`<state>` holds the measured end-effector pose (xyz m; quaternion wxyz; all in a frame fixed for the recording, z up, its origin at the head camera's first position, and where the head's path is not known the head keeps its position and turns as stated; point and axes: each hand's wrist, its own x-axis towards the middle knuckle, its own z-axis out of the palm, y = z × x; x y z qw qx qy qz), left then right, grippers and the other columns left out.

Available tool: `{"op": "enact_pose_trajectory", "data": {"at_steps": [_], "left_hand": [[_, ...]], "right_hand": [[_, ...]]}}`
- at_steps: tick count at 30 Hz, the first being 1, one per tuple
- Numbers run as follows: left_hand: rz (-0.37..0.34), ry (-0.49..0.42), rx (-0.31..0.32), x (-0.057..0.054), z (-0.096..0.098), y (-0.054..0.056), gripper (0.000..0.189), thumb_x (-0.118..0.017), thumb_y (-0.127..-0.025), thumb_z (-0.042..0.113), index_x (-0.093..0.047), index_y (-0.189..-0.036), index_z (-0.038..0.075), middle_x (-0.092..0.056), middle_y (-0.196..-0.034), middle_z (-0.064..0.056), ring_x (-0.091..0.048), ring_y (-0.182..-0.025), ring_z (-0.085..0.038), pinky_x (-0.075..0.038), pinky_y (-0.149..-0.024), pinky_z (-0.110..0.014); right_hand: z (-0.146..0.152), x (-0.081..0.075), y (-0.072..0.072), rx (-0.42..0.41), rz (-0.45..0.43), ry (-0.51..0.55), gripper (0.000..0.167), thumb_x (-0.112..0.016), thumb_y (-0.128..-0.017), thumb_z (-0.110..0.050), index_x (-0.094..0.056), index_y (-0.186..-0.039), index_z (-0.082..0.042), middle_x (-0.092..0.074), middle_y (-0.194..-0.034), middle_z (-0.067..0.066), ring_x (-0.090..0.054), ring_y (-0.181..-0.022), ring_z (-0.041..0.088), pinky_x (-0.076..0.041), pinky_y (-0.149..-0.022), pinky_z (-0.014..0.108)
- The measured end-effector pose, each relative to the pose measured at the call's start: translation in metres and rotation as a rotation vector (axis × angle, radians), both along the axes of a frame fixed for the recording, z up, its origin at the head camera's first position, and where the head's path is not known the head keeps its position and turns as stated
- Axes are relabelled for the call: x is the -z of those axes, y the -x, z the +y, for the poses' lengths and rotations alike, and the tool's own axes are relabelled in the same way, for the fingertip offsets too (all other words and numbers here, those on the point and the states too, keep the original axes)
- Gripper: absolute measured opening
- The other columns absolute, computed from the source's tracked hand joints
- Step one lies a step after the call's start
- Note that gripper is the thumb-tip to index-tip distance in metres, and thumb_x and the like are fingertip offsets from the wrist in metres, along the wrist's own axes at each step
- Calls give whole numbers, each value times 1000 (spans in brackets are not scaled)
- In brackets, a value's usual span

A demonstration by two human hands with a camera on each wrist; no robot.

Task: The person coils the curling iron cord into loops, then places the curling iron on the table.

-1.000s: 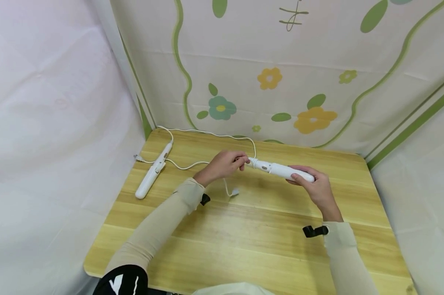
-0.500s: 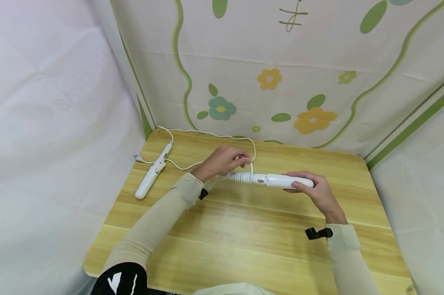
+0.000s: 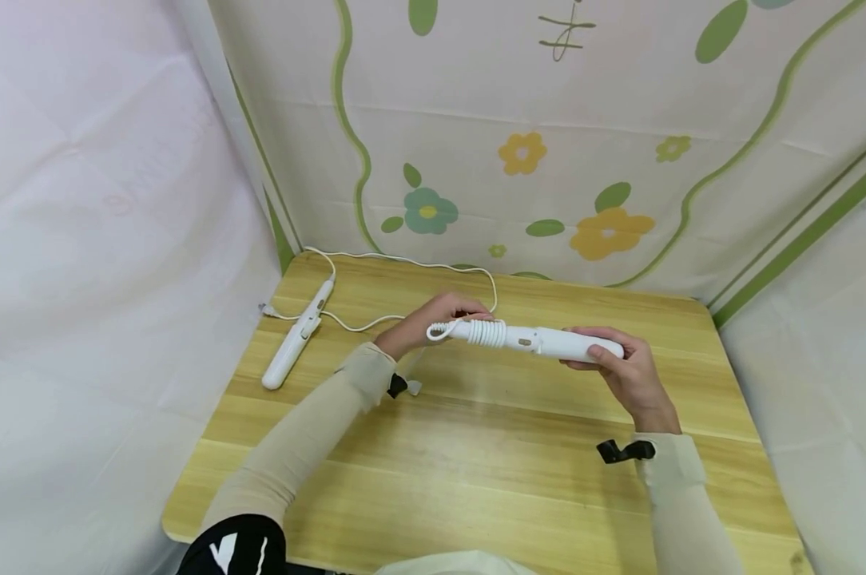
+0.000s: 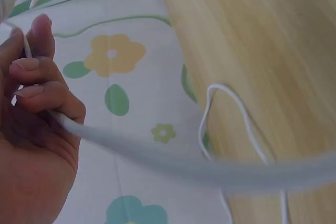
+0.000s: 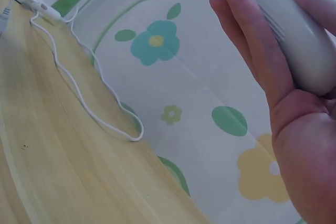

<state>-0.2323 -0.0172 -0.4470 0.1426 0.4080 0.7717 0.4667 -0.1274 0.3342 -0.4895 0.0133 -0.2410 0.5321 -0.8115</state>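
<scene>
My right hand (image 3: pixel 630 375) grips the rounded barrel end of a white curling iron (image 3: pixel 570 343), held above the table; its fingers lie along the ribbed side of the barrel (image 5: pixel 294 40) in the right wrist view. White cord (image 3: pixel 486 333) is wound in several turns round the handle, with a small loop at the handle's tip. Behind that tip my left hand (image 3: pixel 433 315) holds the free cord; in the left wrist view the curled fingers (image 4: pixel 50 95) close round the cord (image 4: pixel 131 148). A white plug (image 3: pixel 414 388) hangs below the left wrist.
A second white curling iron (image 3: pixel 292 347) lies on the left of the wooden table (image 3: pixel 476 479). Its cord (image 3: pixel 411 259) runs along the back edge, and a plug (image 3: pixel 266 310) lies near the left edge. A flower-patterned curtain (image 3: pixel 469 176) stands behind.
The curling iron's handle end has come up and in front of the left hand, showing the wound cord. The left hand stays behind it, still holding cord; the hanging plug has shifted left.
</scene>
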Motion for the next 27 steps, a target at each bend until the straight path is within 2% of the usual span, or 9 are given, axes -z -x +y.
{"op": "enact_pose_trajectory", "data": {"at_steps": [2, 4, 7, 8, 9, 11, 14, 21, 27], "left_hand": [[-48, -7, -29, 7, 1, -3, 21, -61, -108, -2, -81, -114, -3, -82, -98, -12, -59, -74, -4, -48, -68, -20], [-97, 34, -67, 13, 3, -5, 24, -57, -110, 2, -80, -108, 1, -74, -80, -5, -52, -65, -3, -43, -61, -20], [-234, 34, -139, 22, 9, -10, 26, -54, -115, 15, -78, -110, 7, -65, -72, 2, -41, -53, -9, -35, -51, -24], [-243, 29, -152, 25, 11, -11, 25, -55, -116, 17, -78, -113, 9, -67, -75, 2, -42, -53, -10, -36, -51, -25], [-242, 32, -167, 27, 13, -13, 26, -54, -116, 20, -78, -116, 11, -68, -75, 0, -43, -52, -10, -37, -51, -25], [-254, 8, -184, 30, 16, -17, 27, -54, -117, 22, -76, -125, 11, -77, -90, -7, -48, -54, -12, -41, -52, -25], [-255, 22, -213, 33, 18, -22, 33, -51, -118, 27, -77, -129, 11, -80, -98, -12, -52, -56, -11, -43, -53, -24], [-201, 71, -274, 32, 17, -25, 36, -51, -118, 33, -80, -121, 13, -75, -84, 1, -46, -53, -9, -36, -51, -24], [-185, 95, -271, 32, 11, -24, 34, -50, -118, 34, -79, -113, 16, -74, -86, -10, -47, -55, -9, -36, -52, -24]], "right_hand": [[-3, -1, 2, 37, -17, -1, 33, -44, -109, 17, -65, -135, 19, -75, -134, 21, -75, -121, 32, -65, -89, 43], [-7, -2, 4, 75, -36, -1, 32, -45, -109, 17, -66, -134, 19, -76, -133, 20, -74, -122, 32, -65, -89, 43], [-13, -2, 7, 128, -73, 4, 32, -47, -108, 17, -66, -133, 19, -77, -132, 19, -73, -122, 31, -65, -89, 43], [-15, -2, 7, 139, -82, 11, 31, -47, -108, 18, -66, -133, 20, -77, -131, 19, -72, -123, 32, -64, -89, 44], [-16, -2, 8, 156, -90, 12, 31, -48, -107, 18, -65, -133, 21, -77, -131, 19, -72, -123, 32, -64, -89, 44], [-20, -2, 9, 188, -101, 15, 30, -50, -107, 18, -64, -132, 22, -77, -130, 19, -73, -123, 32, -64, -89, 44], [-25, -1, 11, 237, -107, 2, 28, -53, -106, 18, -63, -131, 25, -78, -128, 19, -75, -119, 32, -63, -88, 45], [-33, -1, 15, 340, -85, -111, 34, -65, -103, 11, -59, -131, 29, -79, -126, 14, -78, -113, 28, -64, -87, 42], [-35, 1, 17, 390, -97, -151, 35, -67, -103, 10, -60, -131, 28, -79, -125, 10, -79, -110, 24, -64, -85, 39]]}}
